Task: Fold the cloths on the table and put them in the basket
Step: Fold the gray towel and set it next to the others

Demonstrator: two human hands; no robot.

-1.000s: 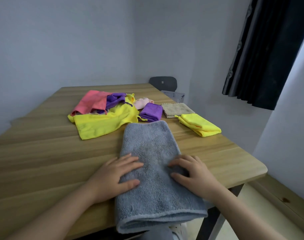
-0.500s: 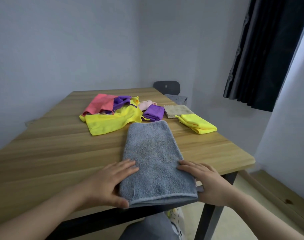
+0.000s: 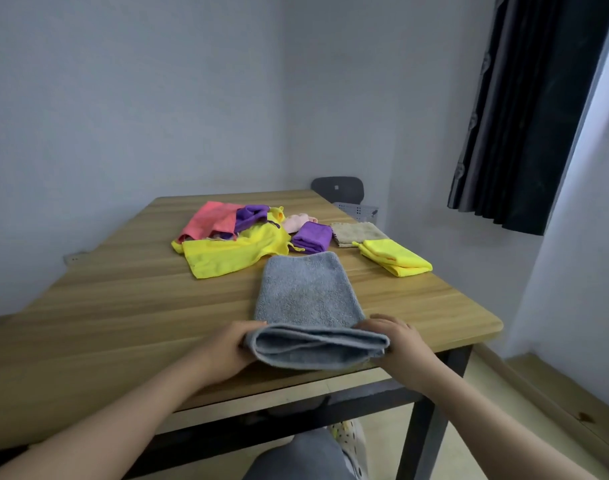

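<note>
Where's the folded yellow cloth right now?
In the head view, the folded yellow cloth lies on the table, right side, beside the beige cloth and right of the grey towel.

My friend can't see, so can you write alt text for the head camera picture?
The left hand and right hand hold up a grey towel's near end on a wooden table. Beyond lie loose cloths, a purple cloth, a beige cloth and a yellow cloth, all three folded.
</note>
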